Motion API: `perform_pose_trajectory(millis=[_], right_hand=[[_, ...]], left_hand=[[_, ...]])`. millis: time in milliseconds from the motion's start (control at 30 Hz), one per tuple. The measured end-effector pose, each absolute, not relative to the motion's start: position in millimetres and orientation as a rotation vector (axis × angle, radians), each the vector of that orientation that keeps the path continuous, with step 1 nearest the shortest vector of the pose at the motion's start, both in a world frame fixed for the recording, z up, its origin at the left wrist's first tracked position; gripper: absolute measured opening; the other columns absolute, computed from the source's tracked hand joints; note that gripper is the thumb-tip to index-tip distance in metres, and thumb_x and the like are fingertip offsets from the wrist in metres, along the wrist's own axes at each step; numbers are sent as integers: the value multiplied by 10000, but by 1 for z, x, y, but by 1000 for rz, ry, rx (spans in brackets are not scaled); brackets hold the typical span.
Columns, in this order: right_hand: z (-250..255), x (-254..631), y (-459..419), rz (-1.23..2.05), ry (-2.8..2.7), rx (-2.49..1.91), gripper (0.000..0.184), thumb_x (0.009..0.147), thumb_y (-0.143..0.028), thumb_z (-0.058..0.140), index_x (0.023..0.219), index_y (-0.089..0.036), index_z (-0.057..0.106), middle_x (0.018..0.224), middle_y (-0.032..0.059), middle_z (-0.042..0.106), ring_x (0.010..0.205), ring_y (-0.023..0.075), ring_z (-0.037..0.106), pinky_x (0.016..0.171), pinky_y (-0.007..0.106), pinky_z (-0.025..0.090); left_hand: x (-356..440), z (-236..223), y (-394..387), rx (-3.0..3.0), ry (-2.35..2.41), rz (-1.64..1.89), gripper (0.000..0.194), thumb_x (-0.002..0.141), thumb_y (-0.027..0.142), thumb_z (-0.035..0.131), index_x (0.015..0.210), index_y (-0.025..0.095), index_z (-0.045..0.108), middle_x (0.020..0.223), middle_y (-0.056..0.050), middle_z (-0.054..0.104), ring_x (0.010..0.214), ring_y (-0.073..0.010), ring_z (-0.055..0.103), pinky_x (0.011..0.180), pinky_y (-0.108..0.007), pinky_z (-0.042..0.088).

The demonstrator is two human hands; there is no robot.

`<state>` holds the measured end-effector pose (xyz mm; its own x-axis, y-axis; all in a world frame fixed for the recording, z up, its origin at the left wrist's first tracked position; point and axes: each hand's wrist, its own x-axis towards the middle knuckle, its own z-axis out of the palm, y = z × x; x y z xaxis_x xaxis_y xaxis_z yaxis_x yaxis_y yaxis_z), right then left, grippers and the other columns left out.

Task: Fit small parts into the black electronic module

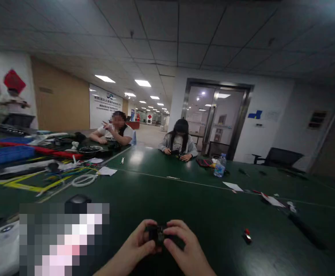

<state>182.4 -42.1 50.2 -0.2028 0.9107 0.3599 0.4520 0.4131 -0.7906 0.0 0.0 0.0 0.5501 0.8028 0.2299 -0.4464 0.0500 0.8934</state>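
Just above the dark green table (pixel 132 199), a small black part with a metallic middle (pixel 159 232) is held between my two hands; its exact kind is not clear. My left hand (pixel 140 241) is closed on its left side, thumb below and fingers around the back. From the right, my right hand (pixel 183 241) pinches the same part with thumb and fingertips. My fingers cover much of it. Off to the right lies a small red and silver object (pixel 247 236), apart from both hands.
Left of my hands are a black computer mouse (pixel 78 200) and a blurred-out patch. Cables (pixel 83 180), blue trays (pixel 9 155) and tools crowd the far left. A water bottle (pixel 220 165) and papers (pixel 233 186) lie right. Two people (pixel 179 143) sit across the table.
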Motion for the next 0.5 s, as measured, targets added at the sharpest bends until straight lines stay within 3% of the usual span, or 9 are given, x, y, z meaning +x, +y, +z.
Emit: perform_pose_trajectory(millis=[167, 500], right_hand=[[60, 178, -44, 696, -1790, -1176, 129, 780, -235, 571, 882, -236, 652, 1065, 65, 584, 1041, 209, 542, 918, 341, 398], [59, 180, -47, 786, -1782, -1207, 259, 784, -237, 544, 1035, -257, 608, 1139, 63, 549, 1081, 232, 513, 899, 355, 409]], left_hand=[[-4, 11, -9, 1188, 452, 975, 506, 697, 427, 733, 1079, 229, 467, 853, -27, 649, 763, -183, 620, 702, -300, 395], [-5, 22, -13, 1173, 490, 1009, 498, 703, 420, 729, 1078, 228, 464, 832, -22, 648, 749, -183, 610, 676, -292, 376]])
